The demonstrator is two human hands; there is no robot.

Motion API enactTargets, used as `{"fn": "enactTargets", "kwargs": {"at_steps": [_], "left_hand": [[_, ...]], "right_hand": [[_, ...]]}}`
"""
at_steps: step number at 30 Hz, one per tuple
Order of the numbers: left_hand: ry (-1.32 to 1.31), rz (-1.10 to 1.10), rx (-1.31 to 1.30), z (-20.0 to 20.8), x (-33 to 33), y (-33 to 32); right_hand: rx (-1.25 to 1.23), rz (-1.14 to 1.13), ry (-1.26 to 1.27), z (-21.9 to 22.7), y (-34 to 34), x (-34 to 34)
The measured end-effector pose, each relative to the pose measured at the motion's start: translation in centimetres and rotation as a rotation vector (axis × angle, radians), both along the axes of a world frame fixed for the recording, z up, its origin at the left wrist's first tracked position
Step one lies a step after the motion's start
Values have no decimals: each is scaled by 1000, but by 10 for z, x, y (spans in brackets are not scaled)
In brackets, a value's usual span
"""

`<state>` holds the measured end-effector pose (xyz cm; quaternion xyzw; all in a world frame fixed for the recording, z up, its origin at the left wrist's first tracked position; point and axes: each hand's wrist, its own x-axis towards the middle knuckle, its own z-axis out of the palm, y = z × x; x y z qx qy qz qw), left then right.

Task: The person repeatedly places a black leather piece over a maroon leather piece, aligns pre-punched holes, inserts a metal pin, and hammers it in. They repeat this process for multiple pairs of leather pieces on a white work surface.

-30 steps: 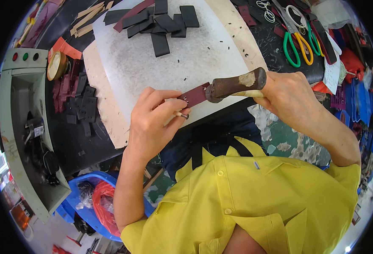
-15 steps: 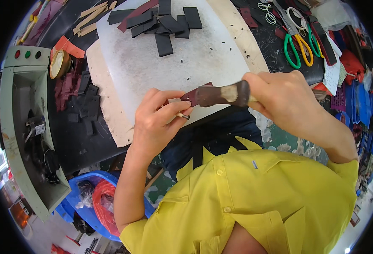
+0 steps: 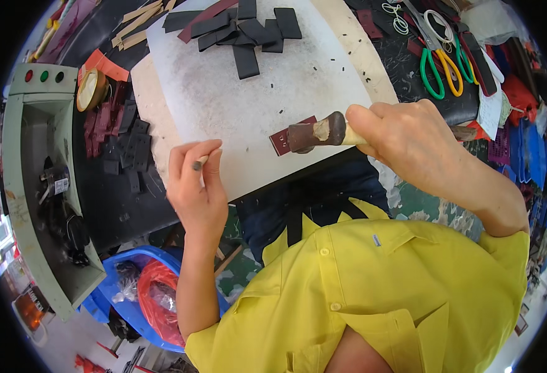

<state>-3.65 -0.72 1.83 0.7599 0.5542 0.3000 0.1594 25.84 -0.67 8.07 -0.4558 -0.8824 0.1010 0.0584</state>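
Observation:
My right hand point(image 3: 396, 132) is closed around the pale handle of a hammer point(image 3: 314, 133), whose worn dark-brown head hangs over a small maroon strip point(image 3: 280, 142). A few small holes show at the strip's left end; the hammer head hides its middle. Whether the head touches the strip I cannot tell. Off to the left, my left hand point(image 3: 196, 183) pinches a slim rod-shaped punch point(image 3: 197, 165), its dark end showing between the fingers. The strip lies on a white board point(image 3: 224, 112), near its front edge, with no fingers on it.
Several black strips point(image 3: 245, 62) lie at the board's far end. Maroon pieces point(image 3: 102, 124) and black pieces point(image 3: 138, 146) are piled on the left, near a round tape roll point(image 3: 92, 90) and a grey-green metal housing point(image 3: 22, 155). Scissors point(image 3: 438, 71) lie far right; a blue basin point(image 3: 118, 273) stands lower left.
My left hand has let go of the maroon strip and moved left with the punch. The hammer has shifted slightly left with its handle swung a little, and the strip's holes are uncovered.

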Motion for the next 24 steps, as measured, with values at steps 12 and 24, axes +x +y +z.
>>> {"fn": "enactTargets", "kwargs": {"at_steps": [12,24], "left_hand": [[-434,-159,-195,1,44,13],[-361,-112,-150,-1,48,7]], "right_hand": [[16,14,-42,-1,2,1],[-46,9,-44,-4,0,5]]}}
